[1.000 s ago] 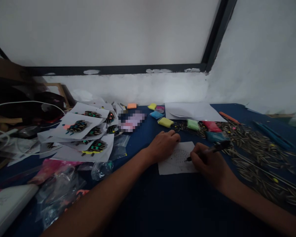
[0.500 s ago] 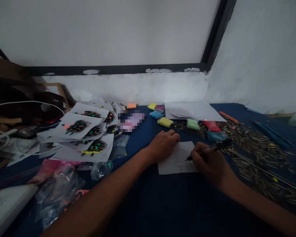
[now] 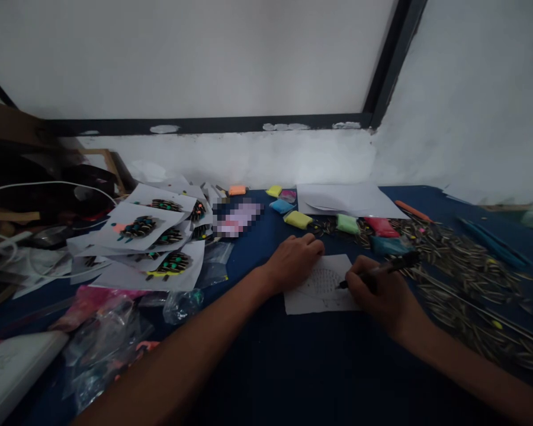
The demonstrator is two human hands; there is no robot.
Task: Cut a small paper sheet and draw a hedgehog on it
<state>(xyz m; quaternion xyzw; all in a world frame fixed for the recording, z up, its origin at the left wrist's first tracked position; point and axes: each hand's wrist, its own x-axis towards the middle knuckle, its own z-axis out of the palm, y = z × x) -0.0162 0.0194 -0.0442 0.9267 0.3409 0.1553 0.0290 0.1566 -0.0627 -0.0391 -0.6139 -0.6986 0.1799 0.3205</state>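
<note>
Under my hands lies a small white sheet of paper (image 3: pixel 313 303) bearing a drawn rounded outline filled with rows of small marks. My left hand (image 3: pixel 295 260) rests palm down over its upper left corner, fingers curled, their tips hidden. A black pen (image 3: pixel 388 265) is pinched in my right hand (image 3: pixel 377 293), its tip at the right side of the drawing. Just beyond the paper are a yellow packet (image 3: pixel 298 220), a green packet (image 3: pixel 347 223) and a red packet (image 3: pixel 381 226).
Striped seeds (image 3: pixel 462 266) spread over the right of the blue table (image 3: pixel 266 373). At left, sheets (image 3: pixel 115 236) with seed-covered animal figures are piled up. Crumpled plastic bags (image 3: pixel 115 331) and a white box (image 3: pixel 22 367) lie nearer. Blank paper (image 3: pixel 355 201) sits by the wall.
My right hand and the pen have shifted very slightly to the right over the drawing. My left hand stays in place.
</note>
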